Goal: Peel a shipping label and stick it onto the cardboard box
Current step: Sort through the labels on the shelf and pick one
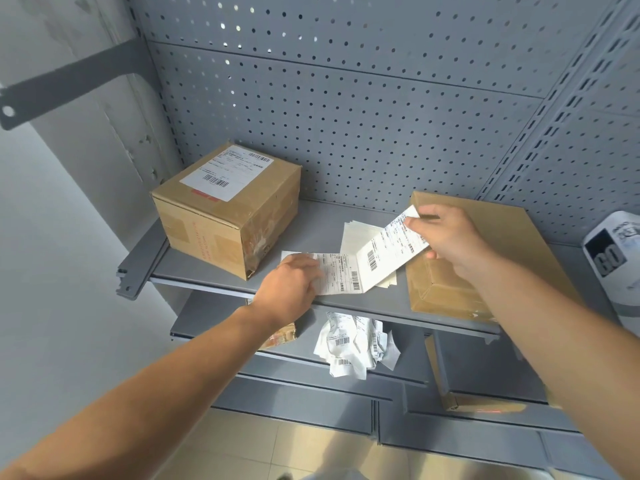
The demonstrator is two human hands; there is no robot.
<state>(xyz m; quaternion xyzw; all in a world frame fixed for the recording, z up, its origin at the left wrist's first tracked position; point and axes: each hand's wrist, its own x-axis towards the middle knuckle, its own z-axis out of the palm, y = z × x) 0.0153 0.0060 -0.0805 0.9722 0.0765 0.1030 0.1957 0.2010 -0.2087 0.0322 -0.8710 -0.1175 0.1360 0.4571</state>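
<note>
**Label strip mid-peel on grey shelf**

White printed shipping label (391, 247), barcode visible, raised at an angle off the grey metal shelf (311, 223). Right hand (446, 237) pinches its upper end between thumb and fingers; lower end joins the flat white label strip (341, 273) at a fold.

Left hand (291, 289) lies palm-down on the strip's far end, pressing it to the shelf, fingers flat (not curled round anything).

Under the raised label: stack of blank cream backing sheets (360, 237). Directly beneath and behind the right hand, a plain brown cardboard box (491, 230), top bare. Well beyond the left hand, a taped brown cardboard box already carrying a white label (228, 209).

Lower shelf, below both hands: heap of crumpled white label scraps (353, 344). Grey perforated back panel (346, 98) behind.
</note>
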